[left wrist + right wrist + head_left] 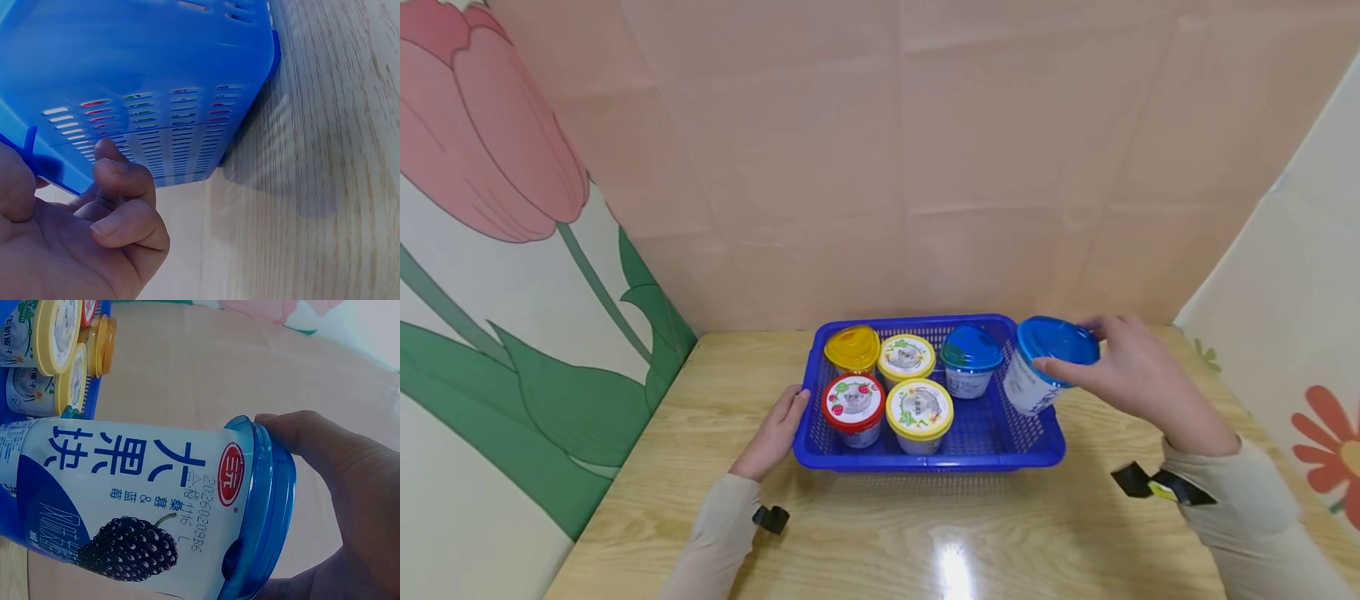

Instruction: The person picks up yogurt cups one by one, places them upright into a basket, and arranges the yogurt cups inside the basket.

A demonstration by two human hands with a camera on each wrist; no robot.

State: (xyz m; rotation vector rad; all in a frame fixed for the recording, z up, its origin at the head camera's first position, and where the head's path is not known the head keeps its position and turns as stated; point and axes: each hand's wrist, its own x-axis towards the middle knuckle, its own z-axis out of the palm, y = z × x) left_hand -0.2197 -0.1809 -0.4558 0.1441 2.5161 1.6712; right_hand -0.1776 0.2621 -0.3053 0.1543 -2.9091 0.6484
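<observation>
My right hand [1131,367] grips a white yogurt cup [1030,385] by its blue lid, thumb on one side and fingers on the other. The cup is tilted over the right end of a blue plastic basket [917,461]; a blackberry picture shows on it in the right wrist view. My left hand [775,433] holds the basket's left rim, its fingers curled in the left wrist view. Inside the basket are another blue-lidded cup [972,360], a red-lidded tub [853,408], two yellow-rimmed tubs [919,412] and a yellow-lidded cup [853,350].
The basket stands on a light wooden table [865,533], near the pinkish-tan back wall covering [910,167]. Side panels with printed flowers rise at left and right, the left one bearing a large pink tulip [490,133].
</observation>
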